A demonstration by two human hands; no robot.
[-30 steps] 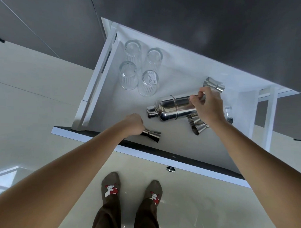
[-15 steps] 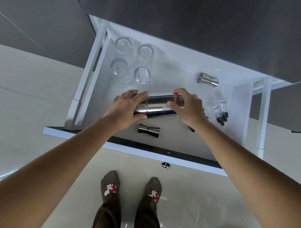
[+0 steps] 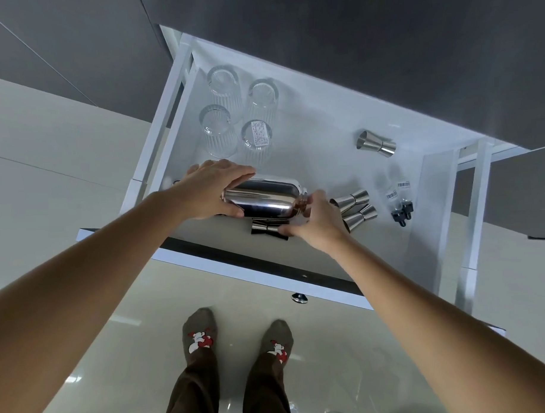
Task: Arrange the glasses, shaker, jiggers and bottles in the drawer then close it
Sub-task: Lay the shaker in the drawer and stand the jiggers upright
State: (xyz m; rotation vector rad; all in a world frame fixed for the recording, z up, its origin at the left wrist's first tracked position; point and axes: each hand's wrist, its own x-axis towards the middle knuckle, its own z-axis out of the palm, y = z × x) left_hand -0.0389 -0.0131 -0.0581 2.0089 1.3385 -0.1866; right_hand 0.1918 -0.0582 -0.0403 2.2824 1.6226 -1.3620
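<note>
Starting at the left of the open drawer (image 3: 181, 95), we see four ribbed glasses (image 3: 219, 132) standing mouth down in a tight cluster near the back corner; they look thin and breakable, so we would take each by its ribbed wall, where the grooves give some bite, and set it down softly. Just in front of them our left hand (image 3: 209, 190) is wrapped over one end of the shaker (image 3: 264, 198), which lies on its side across the front of the drawer, fingers curled over the top and thumb beneath. The shaker is polished steel, rigid and probably light when empty, but smooth enough to slip, so a hold at both ends looks wiser than a pinch at the middle. A dark jigger (image 3: 267, 232) lies right under it against the front wall. Our right hand (image 3: 315, 222) closes on the shaker's other end with its fingertips. To the right, two steel jiggers (image 3: 356, 209) lie side by side, and another jigger (image 3: 376, 144) rests well apart towards the back; their narrow waists invite a pinch. Furthest right, two small clear bottles (image 3: 399, 198) with dark caps lie touching, light but likely to roll.
</note>
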